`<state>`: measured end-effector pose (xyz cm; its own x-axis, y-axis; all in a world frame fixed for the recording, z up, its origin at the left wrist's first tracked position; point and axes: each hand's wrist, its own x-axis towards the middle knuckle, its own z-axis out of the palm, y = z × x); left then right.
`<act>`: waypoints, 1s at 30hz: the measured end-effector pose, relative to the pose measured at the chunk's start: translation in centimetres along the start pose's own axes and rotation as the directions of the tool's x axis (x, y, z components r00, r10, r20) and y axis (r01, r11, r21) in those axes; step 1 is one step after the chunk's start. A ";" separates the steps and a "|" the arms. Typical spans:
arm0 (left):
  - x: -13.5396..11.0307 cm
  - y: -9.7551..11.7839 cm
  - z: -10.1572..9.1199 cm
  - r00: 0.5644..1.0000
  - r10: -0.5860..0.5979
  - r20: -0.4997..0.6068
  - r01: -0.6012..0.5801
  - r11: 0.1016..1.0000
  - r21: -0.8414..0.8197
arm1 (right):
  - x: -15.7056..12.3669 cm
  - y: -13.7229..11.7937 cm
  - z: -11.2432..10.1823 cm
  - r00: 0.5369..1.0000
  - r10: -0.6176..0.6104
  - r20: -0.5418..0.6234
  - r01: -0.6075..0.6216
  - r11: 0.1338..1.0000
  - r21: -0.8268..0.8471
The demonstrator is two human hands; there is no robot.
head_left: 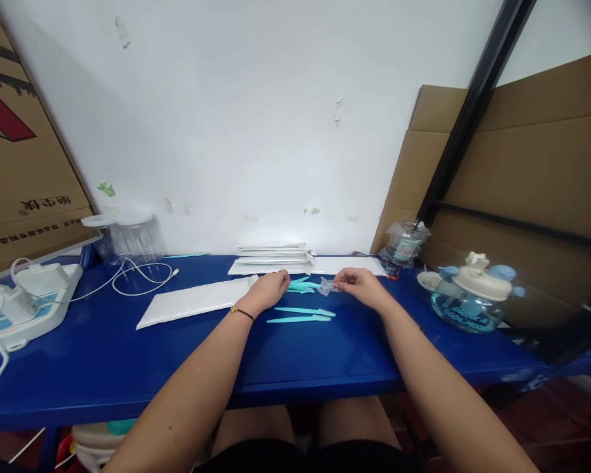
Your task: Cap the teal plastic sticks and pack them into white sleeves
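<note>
My left hand rests on the blue table with its fingers curled over several teal plastic sticks. My right hand is pinched on a small clear plastic piece held just above the table between the two hands. Two more teal sticks lie flat side by side in front of my hands. A dark bracelet circles my left wrist.
A long white pouch lies left of my hands, with a stack of white pouches against the wall. Clear jars, a white cable and a white device stand at left. A teal water bottle and cardboard boxes stand at right.
</note>
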<state>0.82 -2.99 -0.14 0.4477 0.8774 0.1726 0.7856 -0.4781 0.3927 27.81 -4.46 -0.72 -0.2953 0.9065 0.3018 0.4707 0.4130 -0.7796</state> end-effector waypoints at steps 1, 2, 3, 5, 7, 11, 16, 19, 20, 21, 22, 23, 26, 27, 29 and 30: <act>0.0 -0.2 0.0 1.000 -0.005 0.009 0.006 0.998 -0.058 | 0.1 0.1 -0.1 0.999 0.019 -0.034 -0.017 0.998 0.066; 0.0 -0.3 0.0 1.000 -0.005 0.017 0.006 0.994 -0.112 | 0.2 0.3 -0.1 0.997 0.035 -0.065 -0.027 0.993 0.117; 0.1 -0.4 0.0 1.000 -0.004 0.019 0.008 0.987 -0.158 | 0.3 0.4 -0.1 0.994 0.046 -0.097 -0.031 0.988 0.152; 0.2 -0.6 0.1 1.000 -0.009 0.018 0.013 0.976 -0.218 | 0.5 0.6 0.0 0.987 0.053 -0.152 -0.024 0.983 0.183; 0.3 -0.7 0.2 0.999 -0.025 0.020 0.029 0.968 -0.250 | 0.5 0.7 0.2 0.980 0.034 -0.194 0.002 0.983 0.184; 0.5 -0.7 0.2 0.999 -0.031 0.023 0.036 0.961 -0.274 | 0.4 0.5 0.4 0.971 -0.024 -0.236 0.067 0.983 0.174; 0.4 -0.4 0.1 0.999 -0.021 0.024 0.027 0.958 -0.284 | 0.3 -0.1 0.5 0.974 -0.040 -0.221 0.076 0.985 0.154; 0.3 0.0 0.0 0.999 -0.021 0.026 0.028 0.957 -0.289 | 0.3 -0.4 0.8 0.978 -0.040 -0.203 0.071 0.987 0.148; 0.3 0.1 0.0 0.999 -0.018 0.034 0.027 0.954 -0.297 | 0.3 -0.4 0.9 0.981 -0.039 -0.190 0.068 0.986 0.151; 0.2 0.2 0.0 0.999 -0.012 0.052 0.028 0.949 -0.313 | 0.3 -0.5 1.0 0.986 -0.037 -0.164 0.063 0.985 0.158; 0.2 0.3 0.0 0.997 -0.003 0.083 0.030 0.942 -0.334 | 0.3 -0.5 1.1 0.991 -0.033 -0.127 0.055 0.984 0.168; 0.1 0.3 0.1 0.993 0.012 0.121 0.032 0.936 -0.351 | 0.2 -0.5 1.1 0.996 -0.028 -0.081 0.042 0.983 0.178; 0.0 0.2 0.1 0.974 0.070 0.217 0.004 0.947 -0.320 | 0.0 -0.4 1.0 0.997 -0.010 0.076 -0.004 0.983 0.185; 0.0 0.2 0.1 0.971 0.081 0.227 -0.012 0.957 -0.291 | -0.1 -0.4 0.8 0.991 -0.007 0.132 -0.015 0.986 0.164; 0.0 0.0 0.1 0.975 0.074 0.210 -0.024 0.973 -0.230 | -0.1 -0.1 0.6 0.982 -0.004 0.188 -0.010 0.997 0.075; 0.1 -0.1 0.2 0.982 0.055 0.179 -0.020 0.982 -0.190 | -0.1 0.0 0.6 0.985 -0.005 0.175 0.004 1.000 0.008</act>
<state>0.80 -2.86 -0.32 0.5590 0.8287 0.0295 0.6812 -0.4791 0.5536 27.36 -4.57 -1.07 -0.4388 0.8748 0.2052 0.4626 0.4157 -0.7831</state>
